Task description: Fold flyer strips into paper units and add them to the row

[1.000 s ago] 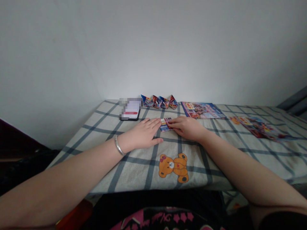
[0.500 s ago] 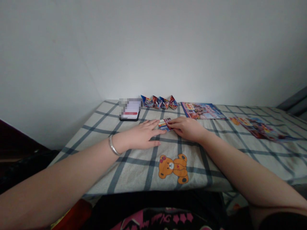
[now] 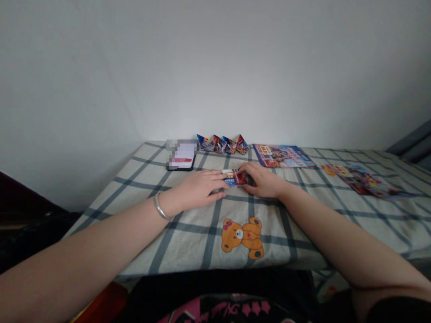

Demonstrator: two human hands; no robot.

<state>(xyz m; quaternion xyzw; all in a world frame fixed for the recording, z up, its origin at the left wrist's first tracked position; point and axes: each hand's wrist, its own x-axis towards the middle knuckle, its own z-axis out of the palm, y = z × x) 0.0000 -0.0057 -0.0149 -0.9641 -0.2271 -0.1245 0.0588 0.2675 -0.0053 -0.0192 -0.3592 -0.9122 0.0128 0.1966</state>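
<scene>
A small folded piece of printed paper (image 3: 234, 178), red, blue and white, lies on the checked cloth (image 3: 188, 233) between my two hands. My left hand (image 3: 198, 188), with a silver bangle at the wrist, rests on the cloth and its fingertips press the paper's left edge. My right hand (image 3: 262, 181) curls over the paper's right side, fingers pinched on it. Both hands hold the paper low against the cloth.
Several folded paper shapes (image 3: 222, 144) stand in a row by the wall. A phone (image 3: 182, 158) lies left of them. Two printed leaflets (image 3: 282, 155) (image 3: 363, 181) lie flat to the right. An orange bear print (image 3: 243, 234) marks the cloth near me.
My left fingers have curled in from lying flat and now grip the paper's left edge. My right hand has closed further over the paper. The paper has flattened between them.
</scene>
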